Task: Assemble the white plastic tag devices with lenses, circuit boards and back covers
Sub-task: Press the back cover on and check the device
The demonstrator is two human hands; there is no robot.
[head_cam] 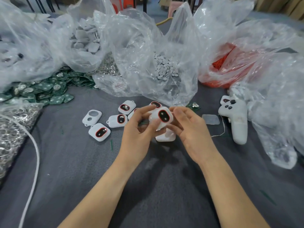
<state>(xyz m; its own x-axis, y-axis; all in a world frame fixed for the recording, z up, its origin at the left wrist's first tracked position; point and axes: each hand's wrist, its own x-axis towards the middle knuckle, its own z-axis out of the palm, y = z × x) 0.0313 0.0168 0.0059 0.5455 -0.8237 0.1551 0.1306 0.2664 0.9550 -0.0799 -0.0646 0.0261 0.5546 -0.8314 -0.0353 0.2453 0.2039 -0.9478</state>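
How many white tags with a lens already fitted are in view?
At least 5: one tag pinched in the left hand, one just behind it, three on the cloth to the left. Another may peek out behind the fingers; more may be hidden.
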